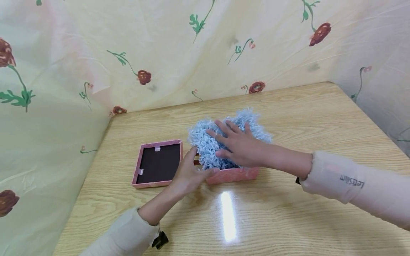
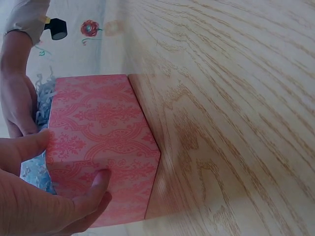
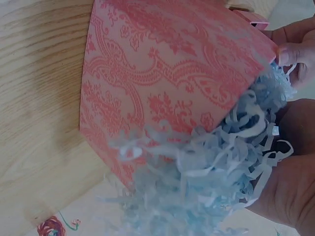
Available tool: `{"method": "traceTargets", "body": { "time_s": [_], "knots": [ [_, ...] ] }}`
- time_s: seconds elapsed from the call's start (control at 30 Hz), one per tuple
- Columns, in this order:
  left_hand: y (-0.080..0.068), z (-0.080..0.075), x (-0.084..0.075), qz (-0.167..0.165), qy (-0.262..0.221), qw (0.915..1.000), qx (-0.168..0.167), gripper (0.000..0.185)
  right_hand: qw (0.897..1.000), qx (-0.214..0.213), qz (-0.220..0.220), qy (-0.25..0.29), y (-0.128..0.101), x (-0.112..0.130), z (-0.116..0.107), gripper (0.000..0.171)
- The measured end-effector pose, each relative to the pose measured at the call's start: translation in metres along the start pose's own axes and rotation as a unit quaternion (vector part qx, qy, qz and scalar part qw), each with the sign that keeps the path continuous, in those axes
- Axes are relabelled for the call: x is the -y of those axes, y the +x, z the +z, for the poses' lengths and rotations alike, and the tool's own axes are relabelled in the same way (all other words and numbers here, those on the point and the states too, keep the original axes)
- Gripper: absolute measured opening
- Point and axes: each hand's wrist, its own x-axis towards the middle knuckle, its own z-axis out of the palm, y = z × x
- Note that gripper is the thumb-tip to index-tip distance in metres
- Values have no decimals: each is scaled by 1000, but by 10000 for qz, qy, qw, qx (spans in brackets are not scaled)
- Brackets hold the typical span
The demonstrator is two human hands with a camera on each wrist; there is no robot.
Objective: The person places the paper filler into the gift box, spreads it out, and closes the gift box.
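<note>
A pink patterned box (image 1: 237, 175) stands on the table, heaped with light blue shredded paper (image 1: 205, 142) that spills above its rim. My left hand (image 1: 188, 174) holds the box's near left corner. In the left wrist view its thumb lies at the rim and a bent finger touches the pink box wall (image 2: 101, 118). My right hand (image 1: 241, 146) lies palm down on the shredded paper with fingers spread. In the right wrist view, paper strips (image 3: 197, 172) hang over the box's edge, and part of the right hand is cut off by the frame.
Left of the box lies a pink lid (image 1: 152, 184), its dark inside facing up, with small pale tabs on its edges. The wooden table (image 1: 288, 220) meets a flowered cloth (image 1: 179, 53) at the back and sides. Something brown shows beside the box's left side.
</note>
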Motion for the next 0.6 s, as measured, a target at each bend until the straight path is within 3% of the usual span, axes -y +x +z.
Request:
{"method": "traceTargets", "body": {
  "time_s": [0.27,0.6],
  "knots": [
    [1,0,2,294,-171,9994,52,81,9993,104,-162,-306,2,4,7,65],
    [0,0,0,96,-60,9999,-26,74,9971,744,55,141,7,5,12,61]
  ]
}}
